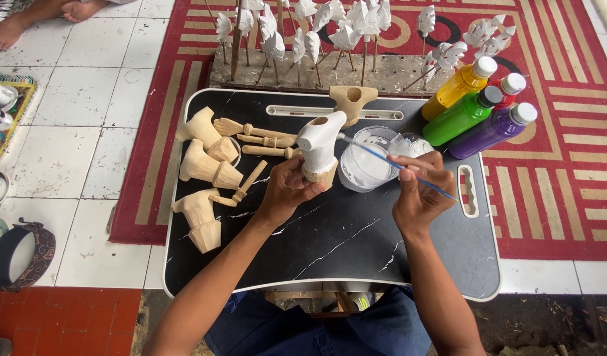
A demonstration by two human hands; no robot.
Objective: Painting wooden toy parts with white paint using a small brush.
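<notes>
On your left, bare wooden figures (204, 165) lie on the black surface (330, 244). Your left hand (287, 188) is closed around the base of the half-whitened figure (320, 148), holding it upright above the surface's middle; keep that grip low, off the wet paint. Your right hand (419, 188) pinches a thin brush (396, 165), its tip touching the figure's upper side. The white paint cup (366, 161) sits just behind the brush. Work in short strokes, turning the figure rather than your wrist. Coloured bottles (478, 109) stand far right.
</notes>
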